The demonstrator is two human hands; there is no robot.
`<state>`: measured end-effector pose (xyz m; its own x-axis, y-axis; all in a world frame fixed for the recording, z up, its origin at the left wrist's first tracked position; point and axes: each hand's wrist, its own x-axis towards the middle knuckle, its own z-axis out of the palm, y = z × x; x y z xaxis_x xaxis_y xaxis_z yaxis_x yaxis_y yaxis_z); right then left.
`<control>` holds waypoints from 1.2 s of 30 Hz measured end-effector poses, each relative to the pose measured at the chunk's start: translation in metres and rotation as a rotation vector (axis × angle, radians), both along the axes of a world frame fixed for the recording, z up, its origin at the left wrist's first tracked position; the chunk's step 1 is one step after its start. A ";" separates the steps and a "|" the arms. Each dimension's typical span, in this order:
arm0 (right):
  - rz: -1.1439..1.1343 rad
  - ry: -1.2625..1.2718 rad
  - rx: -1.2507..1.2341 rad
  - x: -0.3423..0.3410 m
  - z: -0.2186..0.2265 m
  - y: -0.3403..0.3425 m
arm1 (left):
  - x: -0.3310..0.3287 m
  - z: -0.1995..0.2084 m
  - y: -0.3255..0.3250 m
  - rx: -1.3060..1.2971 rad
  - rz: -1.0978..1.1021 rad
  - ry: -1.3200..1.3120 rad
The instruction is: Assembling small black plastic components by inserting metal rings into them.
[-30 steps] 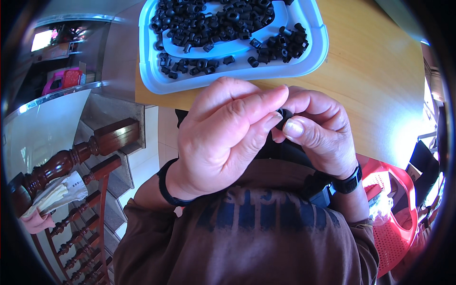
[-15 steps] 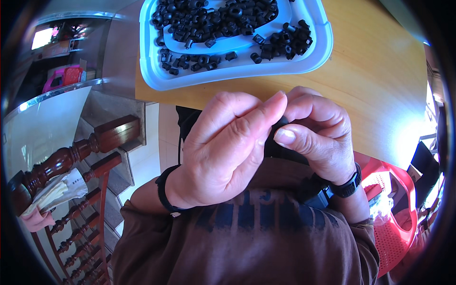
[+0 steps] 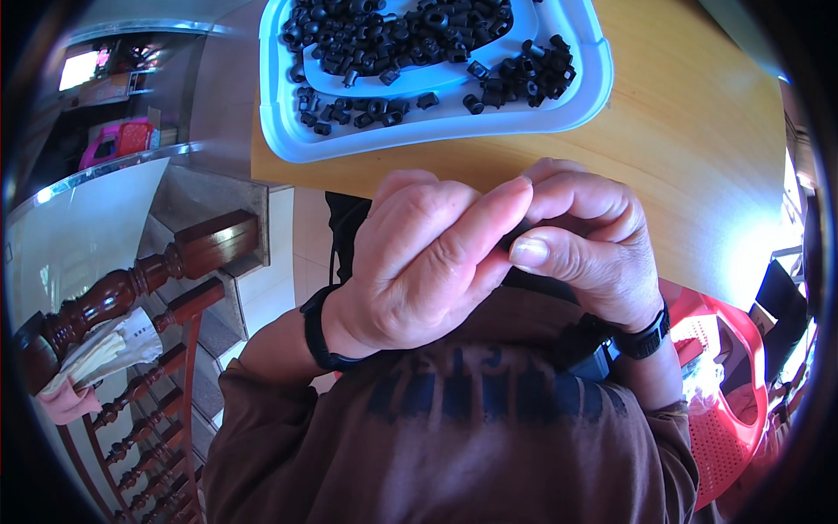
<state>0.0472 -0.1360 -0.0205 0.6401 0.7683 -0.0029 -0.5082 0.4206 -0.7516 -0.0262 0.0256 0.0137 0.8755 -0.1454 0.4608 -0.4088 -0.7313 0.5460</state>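
My left hand (image 3: 428, 262) and my right hand (image 3: 594, 240) meet in front of my chest, near the table's front edge. The left fingers are closed together, and their tips touch the right fingers. What the left hand grips is hidden behind its own back and fingers. Thumb and curled fingers of the right hand close around a small black plastic piece (image 3: 517, 232), of which only a dark sliver shows. Beyond the hands lies a white plastic tray (image 3: 419, 147) holding many small black tubular plastic pieces (image 3: 410, 39), some heaped in the middle, others along the near rim.
The tray rests on a wooden table (image 3: 681, 148). At the left is a dark wooden stair railing (image 3: 131, 288) with a cloth (image 3: 113, 349) hung on it, beside steps. A red plastic chair (image 3: 720, 445) stands at the lower right.
My left hand has shifted slightly to the right and turned a little, its wrist rising. The right hand stays nearly in place, still pinched.
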 end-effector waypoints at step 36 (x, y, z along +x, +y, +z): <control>-0.017 0.132 -0.062 -0.003 0.006 0.001 | 0.024 0.027 0.012 0.740 -0.075 0.016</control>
